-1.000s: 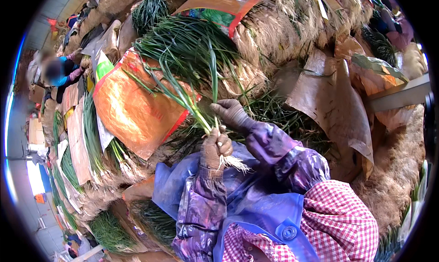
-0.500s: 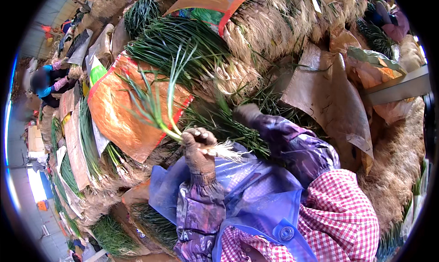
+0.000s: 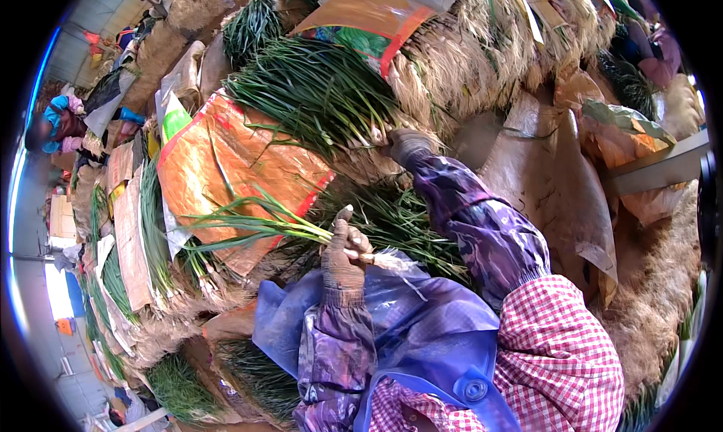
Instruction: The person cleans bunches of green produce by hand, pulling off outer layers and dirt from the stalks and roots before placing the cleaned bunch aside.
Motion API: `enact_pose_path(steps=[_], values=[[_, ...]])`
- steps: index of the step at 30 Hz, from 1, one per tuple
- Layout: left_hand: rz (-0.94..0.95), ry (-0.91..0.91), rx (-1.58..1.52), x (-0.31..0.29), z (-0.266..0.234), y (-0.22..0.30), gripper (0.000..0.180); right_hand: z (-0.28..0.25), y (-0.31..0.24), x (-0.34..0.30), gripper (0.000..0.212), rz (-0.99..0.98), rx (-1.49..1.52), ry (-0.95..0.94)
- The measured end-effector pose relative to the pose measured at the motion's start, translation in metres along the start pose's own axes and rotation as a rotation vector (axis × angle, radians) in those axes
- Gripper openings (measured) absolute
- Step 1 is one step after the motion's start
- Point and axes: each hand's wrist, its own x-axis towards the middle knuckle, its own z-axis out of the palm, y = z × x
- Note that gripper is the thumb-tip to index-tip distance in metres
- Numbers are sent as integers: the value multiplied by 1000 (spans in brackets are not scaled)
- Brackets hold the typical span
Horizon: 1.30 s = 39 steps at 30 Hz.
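My gloved left hand is closed round a few green onions. Their leaves point left over an orange sack, and their pale roots stick out on the right above my blue plastic apron. Farther off, my gloved right hand reaches to the white root ends of a large heap of green onions. It touches the heap's near right edge; its fingertips are hidden there. Loose green leaves lie between my two hands.
The orange sack with a red edge lies left of my hands. Root-covered bundles are stacked at the back. A brown sheet and a metal bar stand on the right. Another person is at the far left.
My right hand has moved forward from over the loose leaves to the heap's root ends. The green onions in my left hand have swung from upright to nearly level, pointing left.
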Motion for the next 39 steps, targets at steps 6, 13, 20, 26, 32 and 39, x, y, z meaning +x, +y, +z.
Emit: enact_pose_path(steps=[6, 13, 20, 26, 32, 39], values=[[92, 318, 232, 9, -8, -6, 23, 8, -21, -95, 27, -455, 563, -141], [-108, 153, 270, 5, -8, -4, 20, 2, -38, -176, 15, -492, 198, -34], [-148, -9, -144, -4, 2, -8, 24, 63, 51, -143, 46, -210, -190, -539], [278, -661, -366, -21, 36, 23, 41, 33, -9, -57, 39, -66, 296, 286], [203, -292, -30, 18, 38, 29, 38, 28, -4, -5, 22, -104, 271, 410], [-27, 199, 282, 55, -19, 4, 16, 23, -56, -136, 15, -677, -9, 209]])
